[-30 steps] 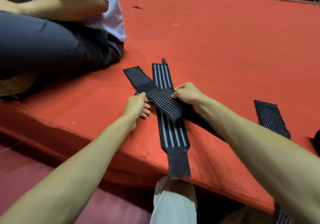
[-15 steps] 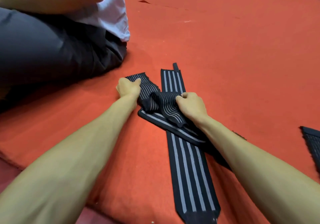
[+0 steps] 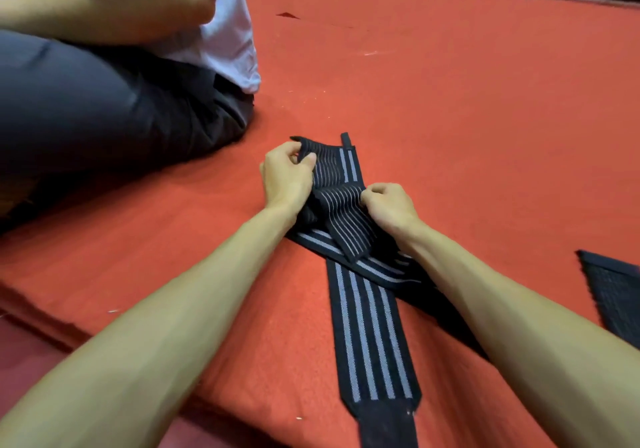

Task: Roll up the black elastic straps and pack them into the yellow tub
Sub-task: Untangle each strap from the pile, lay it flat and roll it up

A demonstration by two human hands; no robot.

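The red platform [image 3: 467, 108] carried everything; a second person [image 3: 104, 111] sat on it at far left. No yellow tub was in view. The wide-striped strap [image 3: 370, 336] lay flat, running toward the near edge. The fine-striped strap [image 3: 341, 215] crossed on top of it, bunched mid-length. A third strap [image 3: 613, 295] lay well apart at the right edge. The left hand [image 3: 285, 177] had its grip pinched on the fine-striped strap's far end, which was lifted off the platform. The right hand [image 3: 389, 206] had its grip curled onto the bunched fold. Handling, as judged: light, soft, stretchy woven elastic with no stiffness, likely to spring open unless kept taut. It would be best taken at one short end, across the full width, and rolled tight against the platform. Half a second earlier the left hand was lower on that end, which lay spread out; now the end stood gathered in a pinch. The right hand had barely shifted.
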